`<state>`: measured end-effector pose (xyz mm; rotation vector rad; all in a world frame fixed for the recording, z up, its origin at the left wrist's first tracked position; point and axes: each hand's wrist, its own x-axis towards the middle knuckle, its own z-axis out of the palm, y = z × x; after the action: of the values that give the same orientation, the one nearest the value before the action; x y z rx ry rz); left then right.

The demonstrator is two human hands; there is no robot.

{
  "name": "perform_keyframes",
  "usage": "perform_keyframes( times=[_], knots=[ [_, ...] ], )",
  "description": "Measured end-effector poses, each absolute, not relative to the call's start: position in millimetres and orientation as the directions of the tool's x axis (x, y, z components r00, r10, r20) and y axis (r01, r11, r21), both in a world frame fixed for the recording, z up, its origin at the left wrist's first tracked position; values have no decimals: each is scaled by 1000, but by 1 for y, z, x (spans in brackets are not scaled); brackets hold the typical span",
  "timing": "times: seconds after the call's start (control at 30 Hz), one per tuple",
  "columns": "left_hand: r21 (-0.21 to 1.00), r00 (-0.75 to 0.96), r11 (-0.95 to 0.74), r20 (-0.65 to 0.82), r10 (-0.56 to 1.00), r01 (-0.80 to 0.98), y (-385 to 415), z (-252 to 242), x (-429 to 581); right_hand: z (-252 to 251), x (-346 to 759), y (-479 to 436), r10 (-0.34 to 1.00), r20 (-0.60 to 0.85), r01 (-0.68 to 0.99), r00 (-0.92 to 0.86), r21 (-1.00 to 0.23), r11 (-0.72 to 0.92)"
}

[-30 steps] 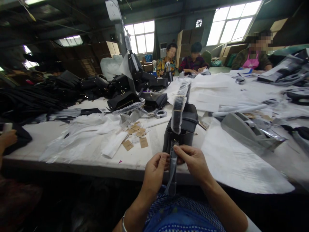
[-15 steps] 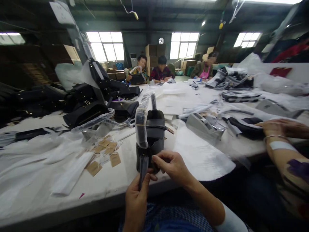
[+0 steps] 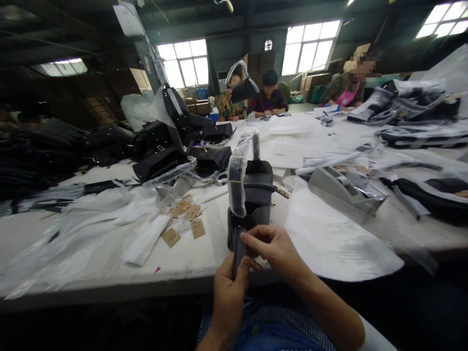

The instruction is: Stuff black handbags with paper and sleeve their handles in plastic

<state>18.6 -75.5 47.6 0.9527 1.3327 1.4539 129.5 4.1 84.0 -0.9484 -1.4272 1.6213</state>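
In front of me, on the table edge, stands a small black handbag (image 3: 258, 200), end-on. Its curved handle (image 3: 237, 187) is wrapped in clear film. A dark strap (image 3: 239, 249) comes down from the bag's near end toward me. My left hand (image 3: 229, 290) is closed around the strap's lower part, thumb on top. Higher up, my right hand (image 3: 274, 248) pinches at the strap's edge, thumb and forefinger together. Its other fingers curl beside the bag, and the fingertips partly hide what they press.
Brown paper tags (image 3: 190, 212) lie left of the bag, by folded white sheets (image 3: 146, 239). Black bags (image 3: 161, 161) pile up farther left. White foam sheet (image 3: 329, 234) and a grey tape dispenser (image 3: 341, 190) are at right. Co-workers (image 3: 268, 97) sit across the table.
My view has turned left, so the scene sits farther right. My right fingers have shifted onto the strap. A co-worker's arm at right has nearly left view; one across lifts a bag.
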Motion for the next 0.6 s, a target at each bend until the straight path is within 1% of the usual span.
perform_keyframes(
  times=[0.1,0.17,0.23,0.27,0.33,0.37,0.4,0.47,0.53,0.57,0.6],
  knots=[
    [978,-322,-2,-67,944,-210,-76,48,23,85,127,4,917,-46,-49,-396,-996,-71],
    [979,-363,23,-97,927,-203,-76,46,24,86,131,2,923,-4,8,-385,-1000,-1],
    [984,-399,45,-112,910,-174,-75,42,23,87,143,4,920,103,130,-379,-978,163],
    [984,-414,51,-119,902,-170,-75,40,22,88,155,7,915,175,210,-364,-942,263],
    [981,-437,54,-131,890,-185,-73,38,19,91,190,20,902,325,374,-284,-829,416],
    [979,-437,51,-134,889,-195,-73,37,18,93,213,31,894,396,458,-212,-767,449],
    [978,-433,48,-134,891,-203,-72,37,17,96,238,44,881,460,550,-114,-709,441],
    [975,-409,47,-135,902,-218,-72,38,17,102,293,76,844,533,723,62,-607,331],
    [969,-388,47,-141,911,-241,-71,39,17,108,343,109,828,510,823,231,-556,114],
    [967,-384,46,-144,912,-252,-70,38,17,109,363,124,837,455,828,303,-561,6],
    [964,-384,43,-145,912,-262,-70,37,17,110,380,136,840,426,820,336,-572,-38]
  ],
)
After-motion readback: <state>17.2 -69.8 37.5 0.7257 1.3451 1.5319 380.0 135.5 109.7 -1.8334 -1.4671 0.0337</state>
